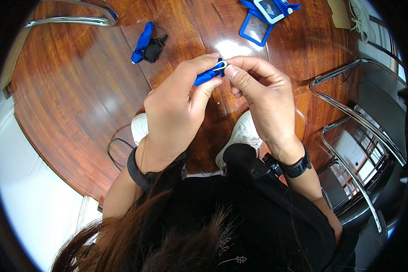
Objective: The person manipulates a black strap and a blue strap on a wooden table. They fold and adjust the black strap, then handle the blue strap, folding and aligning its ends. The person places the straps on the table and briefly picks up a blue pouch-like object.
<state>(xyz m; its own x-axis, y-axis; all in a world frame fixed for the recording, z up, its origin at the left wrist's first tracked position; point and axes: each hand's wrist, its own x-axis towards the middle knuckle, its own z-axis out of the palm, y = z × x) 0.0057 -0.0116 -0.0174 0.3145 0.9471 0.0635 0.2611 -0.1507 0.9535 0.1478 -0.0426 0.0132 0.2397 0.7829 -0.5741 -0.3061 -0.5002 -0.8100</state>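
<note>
Both hands meet in front of me above the wooden floor. A bundled blue lanyard is pinched between the thumb and fingers of my left hand. At its far end shows a small white hook-shaped clip. The thumb and forefinger of my right hand close on the tip of that clip, and the other fingers curl underneath. How the clip joins the strap is too small to tell.
A blue strap with a black piece lies on the floor at the upper left. Blue badge holders lie at the upper right. Chrome-framed chairs stand at the right, and a chrome leg shows upper left.
</note>
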